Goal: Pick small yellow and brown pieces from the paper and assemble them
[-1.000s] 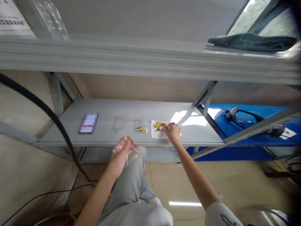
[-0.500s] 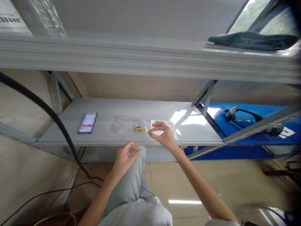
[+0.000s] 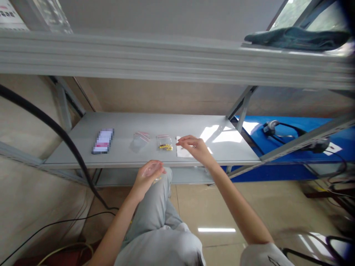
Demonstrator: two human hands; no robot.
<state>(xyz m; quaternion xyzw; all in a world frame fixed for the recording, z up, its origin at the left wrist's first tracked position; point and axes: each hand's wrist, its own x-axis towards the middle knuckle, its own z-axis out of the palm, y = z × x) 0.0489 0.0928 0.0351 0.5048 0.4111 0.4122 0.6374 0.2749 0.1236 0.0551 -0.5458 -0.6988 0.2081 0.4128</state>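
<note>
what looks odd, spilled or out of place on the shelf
Nothing on the shelf plainly looks spilled or damaged. The one oddity is the phone-like device toward its left: coarse square blocks cover it, so its screen cannot be read. The bag with yellow pieces lies flat.

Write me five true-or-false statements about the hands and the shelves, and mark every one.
1. The left hand holds a clear plastic bag. True.

2. The right hand rests on the person's knee. False: in this view it is over the white paper.

3. The bag of yellow pieces lies between the flat clear bags and the white paper. True.

4. The pixelated phone is at the right end of the lower shelf. False: it lies toward the left end.

5. A folded dark cloth lies on the upper shelf, toward the right. True.
</note>
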